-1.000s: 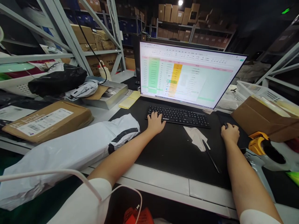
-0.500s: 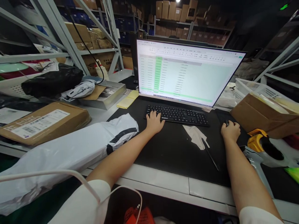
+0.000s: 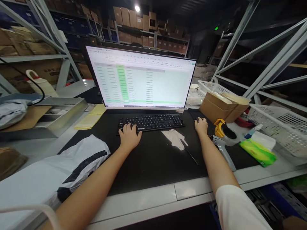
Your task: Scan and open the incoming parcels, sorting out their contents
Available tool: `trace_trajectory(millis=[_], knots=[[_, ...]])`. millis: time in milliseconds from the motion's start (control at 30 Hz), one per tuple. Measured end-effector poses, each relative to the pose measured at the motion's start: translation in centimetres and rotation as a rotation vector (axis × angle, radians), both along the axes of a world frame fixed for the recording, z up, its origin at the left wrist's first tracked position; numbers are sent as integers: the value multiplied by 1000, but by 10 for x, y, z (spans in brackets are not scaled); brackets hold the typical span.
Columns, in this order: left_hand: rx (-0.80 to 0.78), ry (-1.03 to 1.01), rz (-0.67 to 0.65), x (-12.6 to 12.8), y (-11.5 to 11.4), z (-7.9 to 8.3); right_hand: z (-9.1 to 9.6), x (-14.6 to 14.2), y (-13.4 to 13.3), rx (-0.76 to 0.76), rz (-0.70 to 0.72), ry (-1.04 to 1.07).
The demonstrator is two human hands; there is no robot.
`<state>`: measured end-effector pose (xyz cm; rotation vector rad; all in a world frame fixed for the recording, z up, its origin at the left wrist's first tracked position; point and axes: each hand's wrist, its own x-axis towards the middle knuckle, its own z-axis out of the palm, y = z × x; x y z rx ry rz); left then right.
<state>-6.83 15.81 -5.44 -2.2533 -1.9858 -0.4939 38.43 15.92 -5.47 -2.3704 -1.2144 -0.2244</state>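
Plainly, our two hands are well apart. Our left hand [image 3: 129, 135] lies spread out over the near left end of the black keyboard [image 3: 159, 122], so most of it stretches away to the right. Right of the keyboard, our right hand [image 3: 201, 126] curves over a dark mouse [image 3: 198, 119] that it mostly hides; we cannot tell how firmly it holds. Between our hands, nearer us, lie a pale crumpled sheet [image 3: 174, 138] and a thin dark rod [image 3: 192, 156], and beyond the keyboard we face a lit monitor [image 3: 148, 84]
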Motion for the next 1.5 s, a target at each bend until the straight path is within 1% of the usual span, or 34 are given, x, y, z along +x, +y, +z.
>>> trace_trajectory(millis=[167,467,900,1500], knots=[[6,4,5,0,0,0,3,-5,-1,-5,14,10],[-2,-18,-5,1,-2,2,4,-9,-3,-5,-15,5],[-5,-19,-10,1,0,0,3,-8,-5,3,-25,17],[-19,-34,-14,1,0,1,0,-5,-4,16,-34,-22]])
